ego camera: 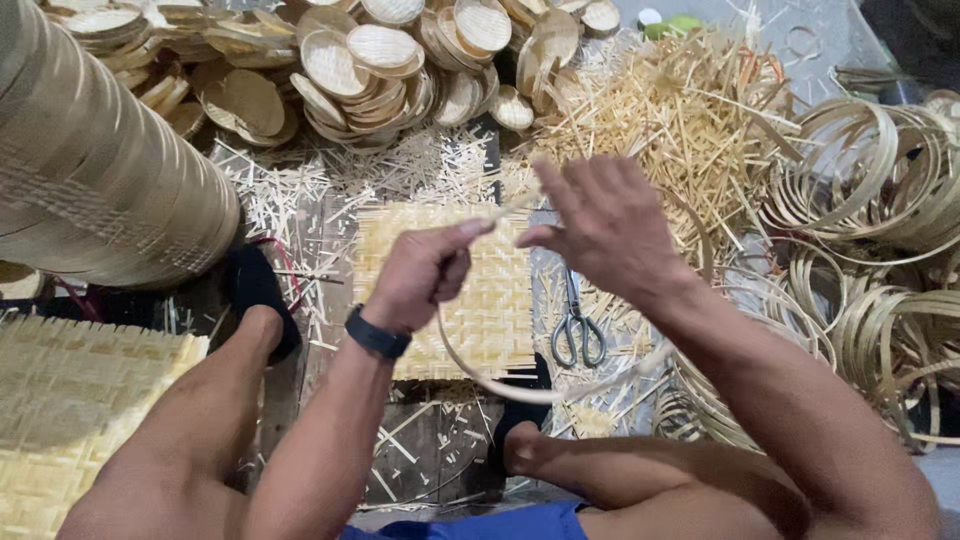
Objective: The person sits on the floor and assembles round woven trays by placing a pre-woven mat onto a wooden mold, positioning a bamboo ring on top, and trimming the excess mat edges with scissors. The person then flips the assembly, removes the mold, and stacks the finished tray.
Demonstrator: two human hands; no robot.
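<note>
My left hand (425, 272) wears a dark wrist band and pinches one end of a thin bamboo strip (520, 392). The strip curves down in a loop below both hands and back up toward my right hand (605, 225). My right hand is raised with fingers spread, its thumb and forefinger at the strip's other end. Under the hands lies a square woven bamboo mat (500, 300) on the floor. A pair of scissors (577, 330) rests just right of the mat.
A tall stack of bamboo hoops (90, 170) leans at left. Round woven lids (350, 70) are heaped at the back. Loose bamboo rings (880, 220) pile up at right, cut splints (680, 120) behind. Another woven mat (60, 400) lies at lower left.
</note>
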